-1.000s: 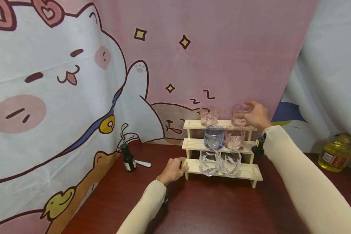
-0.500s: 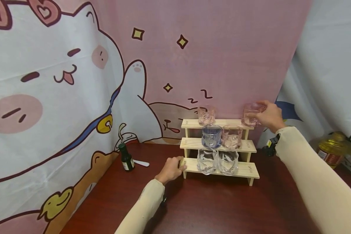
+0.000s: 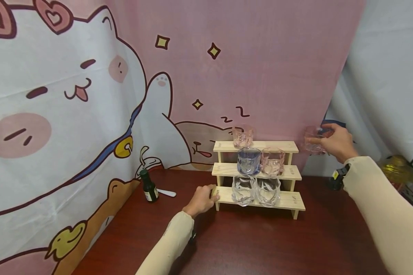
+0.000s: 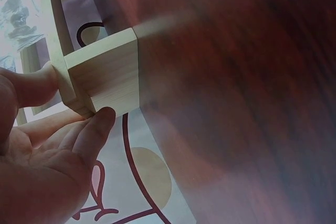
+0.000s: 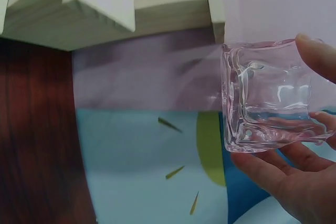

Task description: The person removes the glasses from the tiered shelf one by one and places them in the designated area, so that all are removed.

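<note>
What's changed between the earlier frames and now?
The right hand carried the pink glass rightward from the wooden top shelf to beyond that shelf's right end. It held the glass throughout. The left hand still grips the bottom shelf at its left end; the other five glasses stayed put.

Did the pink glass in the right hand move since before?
Yes, rightward in the head view: the pink glass was at the wooden top shelf; now the right hand holds it beyond that shelf's end.
</note>
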Tool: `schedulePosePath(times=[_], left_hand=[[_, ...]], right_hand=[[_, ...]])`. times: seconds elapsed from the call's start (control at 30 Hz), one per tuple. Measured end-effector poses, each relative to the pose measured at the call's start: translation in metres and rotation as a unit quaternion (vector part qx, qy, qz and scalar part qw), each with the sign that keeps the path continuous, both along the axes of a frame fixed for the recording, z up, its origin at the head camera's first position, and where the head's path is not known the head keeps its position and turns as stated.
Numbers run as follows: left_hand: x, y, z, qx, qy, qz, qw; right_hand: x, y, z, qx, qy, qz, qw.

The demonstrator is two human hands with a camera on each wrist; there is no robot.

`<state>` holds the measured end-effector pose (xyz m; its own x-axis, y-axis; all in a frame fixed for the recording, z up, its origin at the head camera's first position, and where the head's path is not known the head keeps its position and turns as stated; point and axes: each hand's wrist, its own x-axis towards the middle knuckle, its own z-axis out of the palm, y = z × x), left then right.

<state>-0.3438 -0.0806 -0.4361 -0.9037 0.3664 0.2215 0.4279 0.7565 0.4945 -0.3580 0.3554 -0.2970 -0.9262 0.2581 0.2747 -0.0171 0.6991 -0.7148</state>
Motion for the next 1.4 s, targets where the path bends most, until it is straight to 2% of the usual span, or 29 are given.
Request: schedulePosePath(times=[0.27, 0.7, 1.03, 1.4], left_hand=[[-0.001, -0.001, 0.0, -0.004, 0.007, 0.0, 1.0], [0.0, 0.0, -0.002, 0.003, -0.003, 0.008, 1.0], [0.0, 0.002, -0.001, 0.014, -0.021, 0.013, 0.9996], [0.001, 0.001, -0.001, 0.021, -0.024, 0.014, 0.9994]], right_hand=[[0.005, 0.014, -0.012, 0.009, -0.005, 0.0, 0.9999], [0.017, 0.019, -0.041, 0.007, -0.027, 0.011, 0.9995], [0.027, 0.029, -0.069, 0.016, -0.024, 0.045, 0.9986], [0.036, 0.034, -0.091, 0.035, -0.035, 0.061, 0.9969]])
